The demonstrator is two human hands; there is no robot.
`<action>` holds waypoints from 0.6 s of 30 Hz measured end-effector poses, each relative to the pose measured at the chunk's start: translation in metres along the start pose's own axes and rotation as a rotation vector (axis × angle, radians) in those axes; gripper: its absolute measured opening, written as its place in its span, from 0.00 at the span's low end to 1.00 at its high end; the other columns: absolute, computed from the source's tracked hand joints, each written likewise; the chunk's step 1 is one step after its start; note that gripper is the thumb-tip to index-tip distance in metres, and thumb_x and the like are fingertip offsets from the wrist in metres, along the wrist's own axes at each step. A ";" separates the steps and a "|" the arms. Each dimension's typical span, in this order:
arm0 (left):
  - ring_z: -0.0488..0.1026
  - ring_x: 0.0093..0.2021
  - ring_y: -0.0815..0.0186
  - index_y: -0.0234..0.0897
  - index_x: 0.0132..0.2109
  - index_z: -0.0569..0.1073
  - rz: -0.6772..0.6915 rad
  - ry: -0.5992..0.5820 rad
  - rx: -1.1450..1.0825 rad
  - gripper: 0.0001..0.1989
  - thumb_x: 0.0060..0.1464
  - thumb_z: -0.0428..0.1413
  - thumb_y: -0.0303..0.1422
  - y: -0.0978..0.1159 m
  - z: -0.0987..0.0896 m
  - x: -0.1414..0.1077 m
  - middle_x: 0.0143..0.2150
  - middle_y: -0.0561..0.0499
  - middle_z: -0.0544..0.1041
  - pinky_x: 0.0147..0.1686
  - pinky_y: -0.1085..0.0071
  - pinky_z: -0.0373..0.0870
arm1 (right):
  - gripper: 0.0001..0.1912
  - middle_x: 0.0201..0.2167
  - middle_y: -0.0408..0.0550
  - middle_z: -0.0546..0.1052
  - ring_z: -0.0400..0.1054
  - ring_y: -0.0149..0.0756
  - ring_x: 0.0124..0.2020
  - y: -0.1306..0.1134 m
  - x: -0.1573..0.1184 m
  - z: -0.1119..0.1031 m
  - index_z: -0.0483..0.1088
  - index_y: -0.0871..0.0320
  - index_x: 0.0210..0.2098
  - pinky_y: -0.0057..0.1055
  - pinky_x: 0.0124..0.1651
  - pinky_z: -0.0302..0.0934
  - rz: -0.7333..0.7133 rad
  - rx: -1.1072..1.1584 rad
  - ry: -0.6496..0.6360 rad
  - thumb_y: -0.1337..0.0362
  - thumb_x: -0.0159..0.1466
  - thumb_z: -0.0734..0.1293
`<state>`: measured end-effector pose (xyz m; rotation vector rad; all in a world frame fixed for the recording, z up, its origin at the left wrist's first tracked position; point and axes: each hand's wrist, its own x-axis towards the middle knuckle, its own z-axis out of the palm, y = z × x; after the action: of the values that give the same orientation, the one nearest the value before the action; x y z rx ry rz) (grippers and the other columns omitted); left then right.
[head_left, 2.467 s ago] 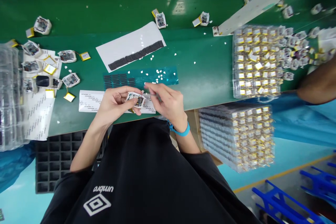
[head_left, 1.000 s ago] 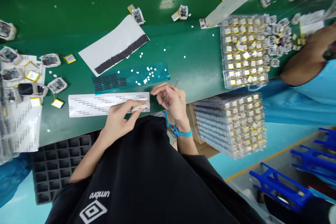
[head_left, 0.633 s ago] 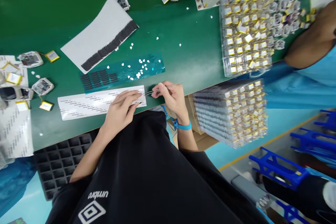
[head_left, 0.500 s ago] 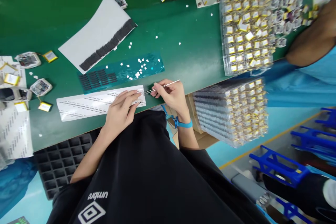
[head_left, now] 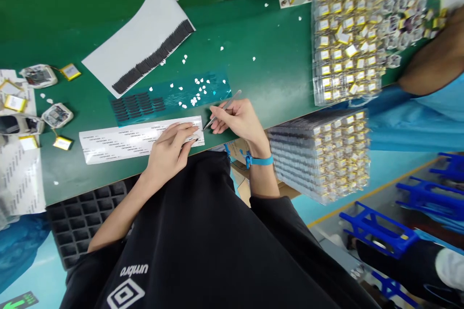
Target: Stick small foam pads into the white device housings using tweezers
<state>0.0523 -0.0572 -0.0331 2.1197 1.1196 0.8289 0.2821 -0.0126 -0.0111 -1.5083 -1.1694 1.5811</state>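
My left hand [head_left: 170,152] lies on a long white strip of printed backing paper [head_left: 112,145], with its fingers stretched out over the right part of the strip. A small black piece [head_left: 191,139] sits at the strip near my thumb and fingertips; its exact contact is too small to tell. My right hand [head_left: 235,118], with a blue wrist strap [head_left: 261,161], pinches a pair of metal tweezers [head_left: 225,106]. The tweezers' tip points down-left at the strip's right end, beside my left fingertips.
Behind the strip lies a teal film [head_left: 170,91] bearing black pieces and small white dots. A white sheet [head_left: 137,34] edged with black strips lies beyond. Trays of batteries [head_left: 348,43] stand right, near another person's arm [head_left: 431,63]. Opened device housings [head_left: 57,115] are at left.
My right hand has turned the tweezers steeper, and their prongs now look closer together. My left hand has stayed on the strip. The whole view has shifted slightly.
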 end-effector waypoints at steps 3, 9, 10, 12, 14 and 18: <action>0.81 0.60 0.56 0.39 0.58 0.75 0.010 -0.004 0.004 0.12 0.73 0.52 0.29 -0.001 0.000 0.000 0.57 0.42 0.83 0.65 0.52 0.75 | 0.30 0.22 0.47 0.80 0.77 0.32 0.21 -0.002 -0.003 -0.001 0.78 0.61 0.28 0.25 0.25 0.75 0.003 0.023 -0.013 0.36 0.59 0.76; 0.81 0.59 0.55 0.39 0.57 0.76 0.018 -0.002 0.007 0.12 0.73 0.51 0.29 -0.001 -0.001 0.002 0.56 0.43 0.84 0.63 0.53 0.76 | 0.27 0.22 0.45 0.81 0.77 0.31 0.21 -0.001 -0.006 -0.001 0.80 0.59 0.28 0.24 0.26 0.75 -0.005 0.116 -0.027 0.39 0.59 0.78; 0.81 0.59 0.56 0.39 0.57 0.75 0.020 -0.001 0.005 0.12 0.73 0.51 0.29 -0.001 -0.001 0.002 0.56 0.43 0.84 0.63 0.53 0.75 | 0.27 0.22 0.45 0.81 0.77 0.31 0.21 0.000 -0.006 -0.002 0.80 0.59 0.28 0.24 0.26 0.75 -0.007 0.134 -0.029 0.40 0.59 0.78; 0.81 0.60 0.56 0.39 0.57 0.75 0.024 0.003 -0.001 0.11 0.73 0.52 0.28 0.001 0.000 0.002 0.55 0.44 0.85 0.64 0.53 0.75 | 0.27 0.21 0.46 0.81 0.77 0.31 0.21 0.001 -0.006 -0.004 0.80 0.59 0.28 0.24 0.26 0.74 -0.005 0.160 -0.027 0.40 0.58 0.79; 0.81 0.60 0.56 0.38 0.55 0.76 0.029 0.010 -0.003 0.11 0.72 0.52 0.26 0.004 0.001 0.001 0.55 0.45 0.85 0.66 0.52 0.74 | 0.28 0.21 0.45 0.80 0.77 0.31 0.20 0.001 -0.007 -0.006 0.79 0.59 0.29 0.23 0.25 0.74 -0.009 0.181 -0.015 0.38 0.57 0.78; 0.86 0.49 0.58 0.38 0.49 0.79 -0.047 0.166 -0.058 0.06 0.69 0.57 0.28 0.015 -0.004 0.008 0.47 0.49 0.87 0.62 0.58 0.78 | 0.28 0.21 0.40 0.80 0.76 0.30 0.20 -0.005 -0.014 0.002 0.76 0.57 0.30 0.22 0.24 0.73 -0.114 0.294 0.050 0.36 0.57 0.78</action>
<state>0.0602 -0.0565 -0.0172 1.9986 1.2105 1.0176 0.2815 -0.0235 -0.0009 -1.2607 -0.9307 1.5517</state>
